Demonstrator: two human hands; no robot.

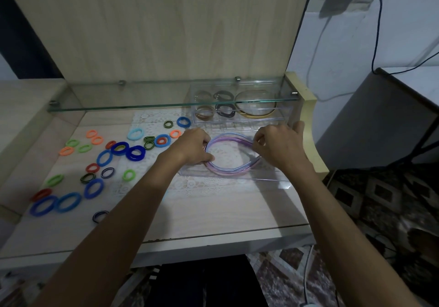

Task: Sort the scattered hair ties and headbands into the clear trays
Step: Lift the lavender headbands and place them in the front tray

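Both hands reach into a clear tray (268,178) on the table (213,216). The left hand (192,147) grips the left end of a bundle of pink, purple and blue headbands (228,172), fingers curled round it; the right hand (280,145) pinches the right end. The bundle lies inside the tray as a rough oval. Behind it, under a glass shelf (118,102), a second clear tray (240,109) holds brown and dark ties and a gold headband. To the left, hair ties (135,152) in blue, orange, green, red and striped black lie scattered over the table and a lace mat (197,185). A patterned carpet (380,199) covers the floor at the right.
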